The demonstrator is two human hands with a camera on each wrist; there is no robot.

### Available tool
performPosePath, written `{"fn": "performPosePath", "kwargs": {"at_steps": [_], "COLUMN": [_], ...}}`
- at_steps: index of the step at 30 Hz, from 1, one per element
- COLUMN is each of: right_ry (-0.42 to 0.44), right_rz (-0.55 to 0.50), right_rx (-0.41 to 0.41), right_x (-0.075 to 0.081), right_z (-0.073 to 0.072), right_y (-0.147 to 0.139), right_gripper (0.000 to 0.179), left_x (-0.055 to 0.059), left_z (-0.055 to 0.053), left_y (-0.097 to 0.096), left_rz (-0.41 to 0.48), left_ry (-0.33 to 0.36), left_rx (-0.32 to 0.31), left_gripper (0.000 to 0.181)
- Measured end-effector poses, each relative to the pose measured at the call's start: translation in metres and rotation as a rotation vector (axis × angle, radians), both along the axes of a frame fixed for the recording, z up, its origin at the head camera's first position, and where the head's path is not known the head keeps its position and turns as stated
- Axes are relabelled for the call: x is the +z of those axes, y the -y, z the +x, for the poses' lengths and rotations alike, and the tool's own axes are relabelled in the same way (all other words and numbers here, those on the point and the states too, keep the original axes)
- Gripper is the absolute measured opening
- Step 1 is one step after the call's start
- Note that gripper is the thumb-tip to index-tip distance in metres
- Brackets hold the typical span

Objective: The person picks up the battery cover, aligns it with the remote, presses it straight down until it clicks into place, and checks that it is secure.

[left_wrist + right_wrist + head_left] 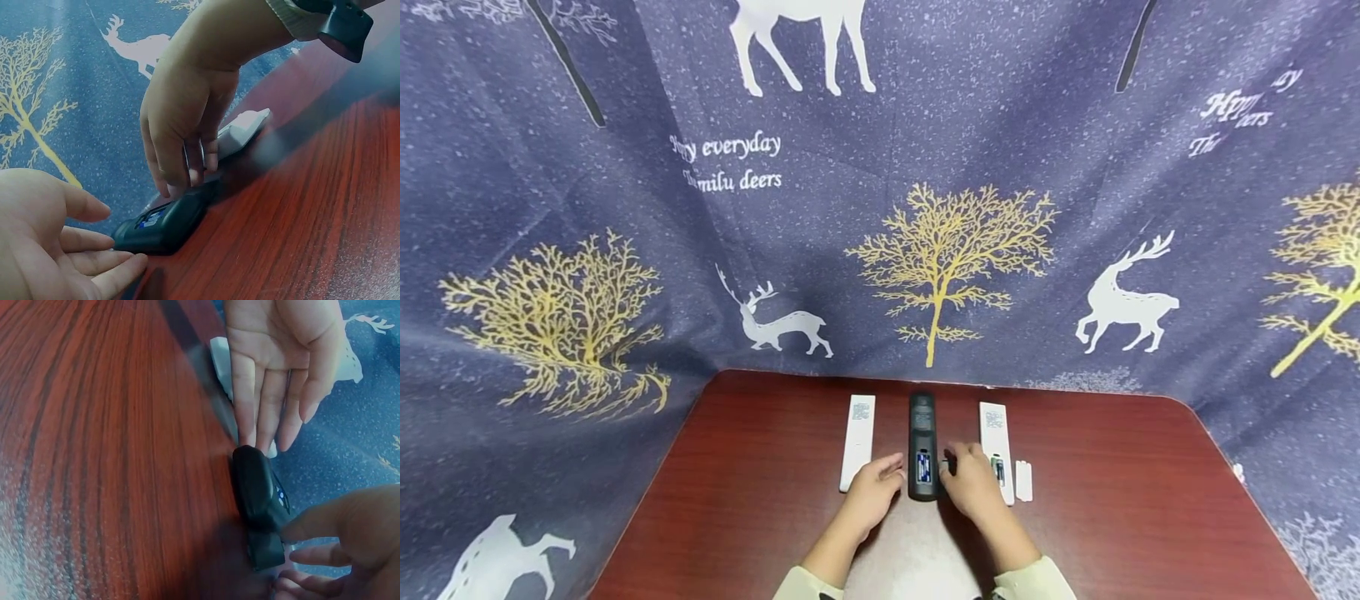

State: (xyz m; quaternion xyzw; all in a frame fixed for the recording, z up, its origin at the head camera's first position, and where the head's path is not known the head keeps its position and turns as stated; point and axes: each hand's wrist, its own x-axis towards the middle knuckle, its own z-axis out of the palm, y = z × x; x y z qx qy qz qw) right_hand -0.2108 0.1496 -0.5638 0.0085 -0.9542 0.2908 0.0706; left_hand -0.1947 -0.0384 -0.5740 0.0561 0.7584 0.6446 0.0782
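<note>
A black remote control (922, 446) lies back-up, its open compartment showing blue batteries (923, 468). My left hand (874, 492) is at its left side, fingers extended and palm turned toward it; in the right wrist view the left fingertips (248, 434) reach the remote's edge. On the other side my right hand (972, 482) bends its fingers down close to the remote. Between its thumb and fingers is a small black piece (265, 551), seemingly the battery cover, partly hidden by the hand. The right palm is out of sight in the head view.
One white remote (857, 442) lies left of the black one. Right of my right hand is another white remote (995, 425) with its battery compartment open and batteries inside, and a loose white cover (1024, 481) beside it. A patterned cloth (887, 292) hangs behind the red-brown table (737, 500).
</note>
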Motion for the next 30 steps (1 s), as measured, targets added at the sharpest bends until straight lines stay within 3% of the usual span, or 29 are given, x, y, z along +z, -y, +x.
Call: {"fn": "performPosePath", "kwargs": {"at_steps": [16,30], "right_ry": [0.015,-0.001], "right_rz": [-0.004,-0.021], "right_rx": [0.014,0.027], "right_x": [-0.003,-0.001], "right_z": [0.002,0.003], "right_y": [0.004,0.008], "right_gripper": [0.039,0.031], "left_x": [-0.003,-0.006], "left_z": [0.000,0.002], "left_y": [-0.006,-0.012], "left_rz": [0.037,0.172], "left_ry": [0.023,0.099], "left_rx": [-0.018,0.052], "left_gripper": [0.047,0.047]}}
